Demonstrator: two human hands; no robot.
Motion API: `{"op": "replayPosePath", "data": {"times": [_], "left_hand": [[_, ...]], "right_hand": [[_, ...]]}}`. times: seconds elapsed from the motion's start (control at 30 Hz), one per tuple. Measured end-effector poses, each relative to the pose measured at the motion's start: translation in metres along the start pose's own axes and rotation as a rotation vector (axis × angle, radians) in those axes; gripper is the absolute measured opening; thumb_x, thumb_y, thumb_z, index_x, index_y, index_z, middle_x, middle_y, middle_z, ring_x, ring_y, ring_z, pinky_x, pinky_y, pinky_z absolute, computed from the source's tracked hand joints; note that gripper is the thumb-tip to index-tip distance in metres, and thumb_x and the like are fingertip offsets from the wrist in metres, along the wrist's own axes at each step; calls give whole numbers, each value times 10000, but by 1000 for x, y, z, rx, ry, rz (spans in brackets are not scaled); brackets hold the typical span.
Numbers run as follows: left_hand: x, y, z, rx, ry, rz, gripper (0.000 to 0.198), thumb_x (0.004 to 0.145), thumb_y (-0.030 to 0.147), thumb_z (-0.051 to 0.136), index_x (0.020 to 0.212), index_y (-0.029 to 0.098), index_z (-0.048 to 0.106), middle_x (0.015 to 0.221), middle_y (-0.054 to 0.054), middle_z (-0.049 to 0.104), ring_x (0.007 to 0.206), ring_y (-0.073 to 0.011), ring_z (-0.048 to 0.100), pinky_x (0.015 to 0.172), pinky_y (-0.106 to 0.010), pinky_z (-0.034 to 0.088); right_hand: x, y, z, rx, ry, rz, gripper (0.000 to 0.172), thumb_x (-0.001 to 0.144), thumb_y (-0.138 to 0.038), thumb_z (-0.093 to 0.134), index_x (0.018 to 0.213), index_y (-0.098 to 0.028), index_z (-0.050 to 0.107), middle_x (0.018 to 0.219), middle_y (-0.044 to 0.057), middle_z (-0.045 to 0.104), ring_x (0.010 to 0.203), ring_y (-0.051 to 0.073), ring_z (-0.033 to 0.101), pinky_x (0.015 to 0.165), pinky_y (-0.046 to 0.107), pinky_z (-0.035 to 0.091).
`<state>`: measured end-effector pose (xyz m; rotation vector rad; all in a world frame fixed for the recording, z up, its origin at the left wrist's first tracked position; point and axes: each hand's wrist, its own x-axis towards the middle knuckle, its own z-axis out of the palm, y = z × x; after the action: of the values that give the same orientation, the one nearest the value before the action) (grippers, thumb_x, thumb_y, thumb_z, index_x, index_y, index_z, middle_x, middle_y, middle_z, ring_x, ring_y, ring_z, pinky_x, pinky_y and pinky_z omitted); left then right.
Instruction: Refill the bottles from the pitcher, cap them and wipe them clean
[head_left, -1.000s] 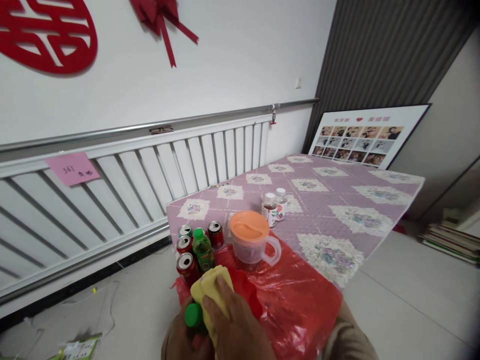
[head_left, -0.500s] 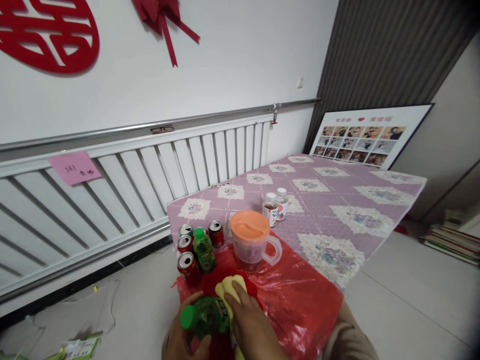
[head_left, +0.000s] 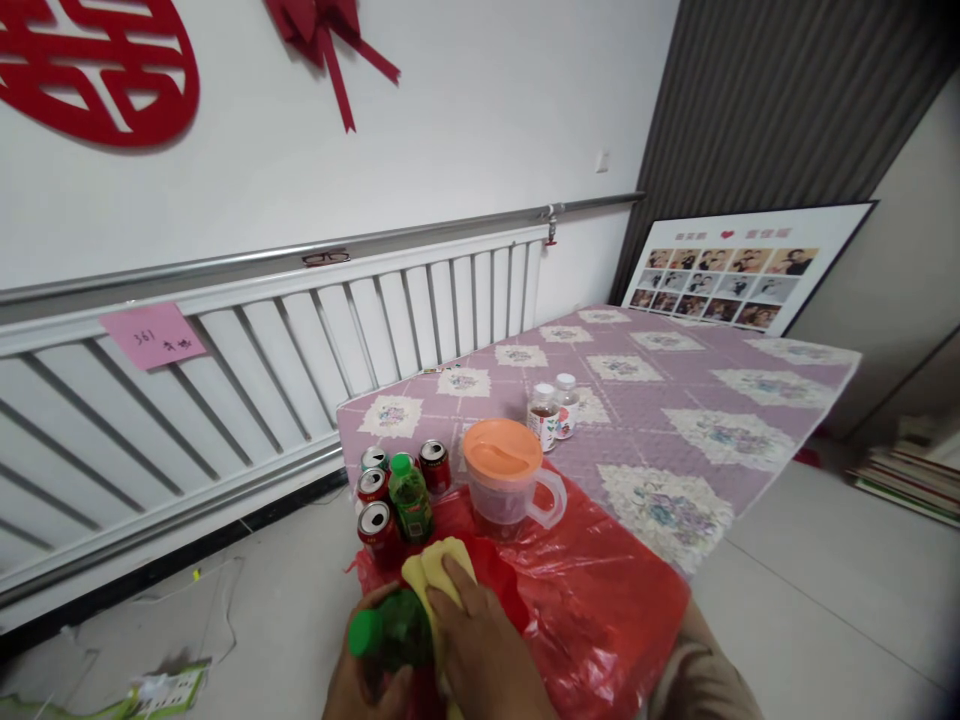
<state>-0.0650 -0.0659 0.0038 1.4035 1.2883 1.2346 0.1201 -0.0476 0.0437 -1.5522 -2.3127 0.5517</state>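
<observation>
My left hand [head_left: 367, 670] is wrapped round a green plastic bottle [head_left: 401, 625], which lies tilted with its green cap towards the left. A folded yellow cloth [head_left: 442, 565] is in my right hand [head_left: 484, 640], pressed against the bottle's right side. Beneath them is a red dish [head_left: 506, 590] on a red plastic bag [head_left: 600, 600]. Just beyond my hands stand a second green bottle [head_left: 411, 505] and several opened drink cans [head_left: 377, 525]. To their right is a clear pitcher [head_left: 501, 500] with an orange lid and dark liquid low inside.
Two small white-capped bottles [head_left: 544, 415] stand behind the pitcher on the purple flowered tablecloth [head_left: 570, 350]. A white radiator [head_left: 285, 350] runs along the wall on the left. A framed photo board [head_left: 727, 270] leans at the far right, near stacked books [head_left: 911, 475].
My right hand and the yellow cloth have shifted left along the bottle. The bottle has moved slightly left and my left hand with it.
</observation>
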Motion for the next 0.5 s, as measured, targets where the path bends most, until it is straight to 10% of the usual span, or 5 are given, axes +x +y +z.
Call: {"op": "replayPosePath", "data": {"times": [0.23,0.5], "left_hand": [[-3,-6,-5,-83,-52,-44,664,764,427,741,1329,209,469,1264,-149,632,1173,-346,628,988,-439,541],[-2,-9,-3,-81,-61,-6,684,735,359,761,1329,222,451,1318,-145,613,1233,-364,593,1038,-455,509]], "right_hand": [[1,27,10,-81,-112,261,667,790,18,461,1394,-246,561,1548,119,414,1203,309,610,951,403,529],[-6,0,-3,-36,10,-12,524,867,-86,521,1347,-284,589,1534,64,450,1296,292,535,1032,392,484]]}}
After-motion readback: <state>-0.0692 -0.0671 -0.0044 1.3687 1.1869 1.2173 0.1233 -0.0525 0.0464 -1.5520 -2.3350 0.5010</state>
